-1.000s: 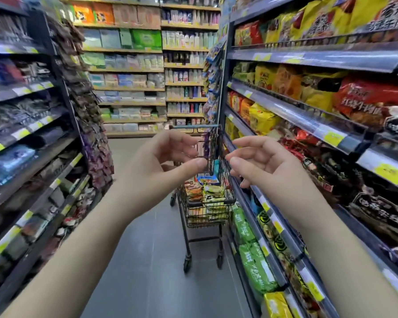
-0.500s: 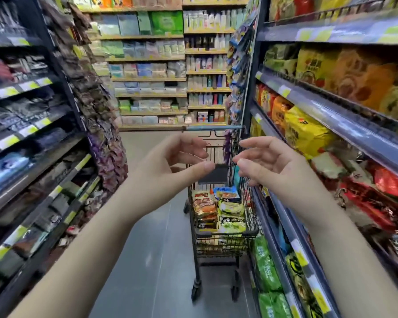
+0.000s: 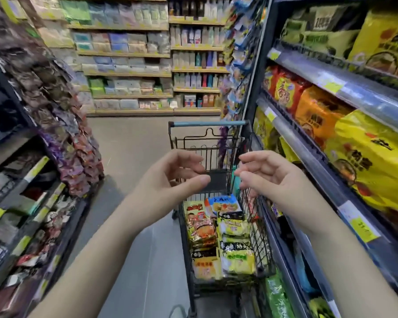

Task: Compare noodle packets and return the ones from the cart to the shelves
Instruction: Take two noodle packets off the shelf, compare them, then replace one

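Head view: the racks on your left (image 3: 21,187) are motion-blurred and their goods can't be identified. The print on the yellow price tags (image 3: 363,228) is unreadable. The cart (image 3: 207,123) is cut off at the bottom edge, wheels mostly out of view, and your forearms cover part of its basket. Two hands are visible, both raised above the cart's near end and apart from each other. Your left hand (image 3: 168,182) is relaxed, fingers loosely curled, thumb out, gripping nothing and touching nothing. Your right hand (image 3: 269,177) is the same: loose, empty, clear of the wire. One cart stands just beside the right-hand shelves (image 3: 365,97). The noodle packets (image 3: 232,228) lie stacked inside it in two rows. About eight faces show, and anything underneath is hidden. More packets on the right shelves are yellow, orange and red, cropped at the frame edge and too blurred to count.
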The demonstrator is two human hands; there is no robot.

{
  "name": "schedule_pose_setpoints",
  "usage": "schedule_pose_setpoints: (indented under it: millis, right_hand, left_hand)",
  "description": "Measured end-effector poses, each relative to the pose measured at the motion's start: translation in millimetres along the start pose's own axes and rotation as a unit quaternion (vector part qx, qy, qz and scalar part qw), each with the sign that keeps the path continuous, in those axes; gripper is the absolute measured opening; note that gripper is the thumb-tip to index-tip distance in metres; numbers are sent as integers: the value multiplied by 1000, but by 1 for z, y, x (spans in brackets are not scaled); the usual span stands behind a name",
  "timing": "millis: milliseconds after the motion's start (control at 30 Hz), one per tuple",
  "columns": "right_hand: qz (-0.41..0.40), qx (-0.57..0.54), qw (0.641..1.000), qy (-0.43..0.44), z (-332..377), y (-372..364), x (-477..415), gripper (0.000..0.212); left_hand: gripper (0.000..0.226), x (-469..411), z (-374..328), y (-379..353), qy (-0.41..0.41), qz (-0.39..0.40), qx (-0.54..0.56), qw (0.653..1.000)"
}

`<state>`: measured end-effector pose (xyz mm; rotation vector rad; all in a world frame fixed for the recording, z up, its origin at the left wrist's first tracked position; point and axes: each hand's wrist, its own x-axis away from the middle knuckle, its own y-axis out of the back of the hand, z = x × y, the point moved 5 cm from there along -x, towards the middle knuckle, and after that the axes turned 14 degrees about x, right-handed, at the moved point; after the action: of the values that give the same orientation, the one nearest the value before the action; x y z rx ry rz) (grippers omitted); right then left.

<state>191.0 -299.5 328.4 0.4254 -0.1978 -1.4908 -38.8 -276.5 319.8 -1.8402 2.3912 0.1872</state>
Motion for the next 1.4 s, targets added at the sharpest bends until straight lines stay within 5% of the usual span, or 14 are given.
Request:
schedule_pose_setpoints:
  millis: [300,533,1000,1400]
  right_hand:
    - [-17,26,994,-101,-55,-17,-127,30]
    - [46,41,989,-138,-111,-23,-183,36]
    - [138,6,975,-173,-243,-24,-261,40]
    - [121,26,955,-268,-391,-41,-286,44]
  left_hand:
    - [50,-140,81,45,88,37,46,994]
    - [37,-195,136,47,156,31,62,985]
    - [53,-243,238,29,260,-34,56,963]
    - [39,-269,382,22,350,-69,43,933]
